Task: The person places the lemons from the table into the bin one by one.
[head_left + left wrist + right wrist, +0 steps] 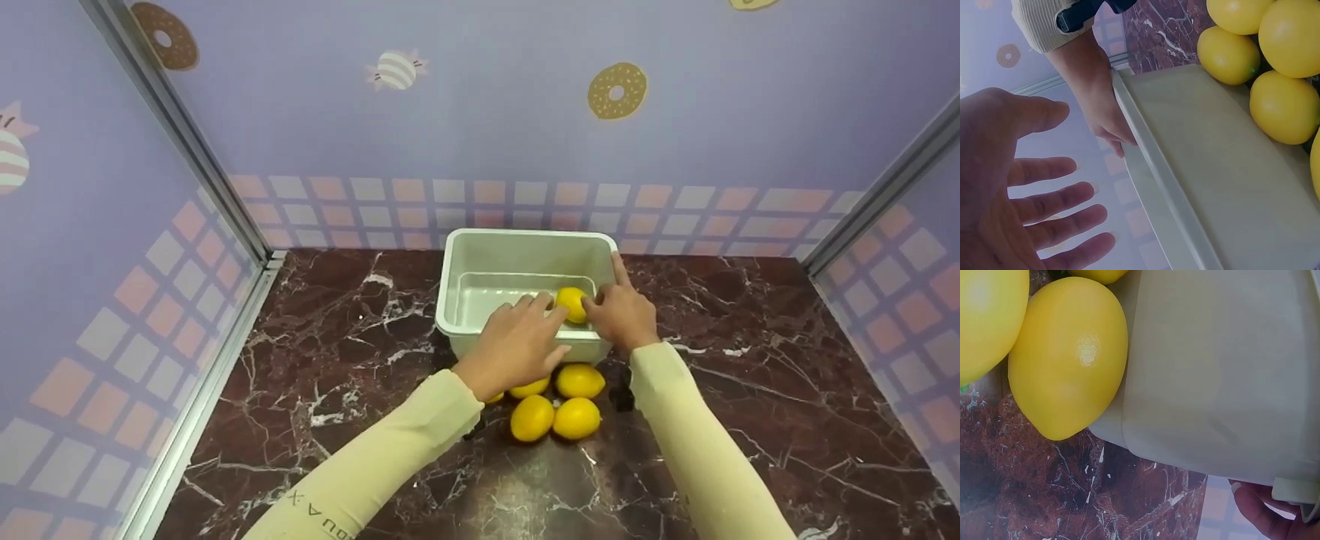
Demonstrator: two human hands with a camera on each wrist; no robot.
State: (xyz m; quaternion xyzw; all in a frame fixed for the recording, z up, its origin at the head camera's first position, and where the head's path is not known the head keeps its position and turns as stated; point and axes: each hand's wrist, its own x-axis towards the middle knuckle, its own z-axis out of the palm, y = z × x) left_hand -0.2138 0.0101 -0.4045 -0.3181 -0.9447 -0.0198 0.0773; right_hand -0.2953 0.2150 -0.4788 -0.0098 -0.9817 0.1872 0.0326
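A pale grey-green plastic bin (517, 255) stands on the counter near the back wall, with one lemon (574, 304) inside at its front right. My left hand (519, 339) is over the front rim, fingertips close to that lemon; in the left wrist view its fingers (1061, 197) are spread and nearly straight, with nothing between them. At the bin's right corner my right hand (626, 313) grips the rim, thumb on the inner side. Several more lemons (577, 418) lie just in front of the bin, some partly hidden under my left hand and forearm.
The dark red marbled counter (750, 420) extends to both sides of the bin. A purple patterned wall (510, 135) rises right behind it. Side panels with metal edge strips (217, 420) bound the space left and right.
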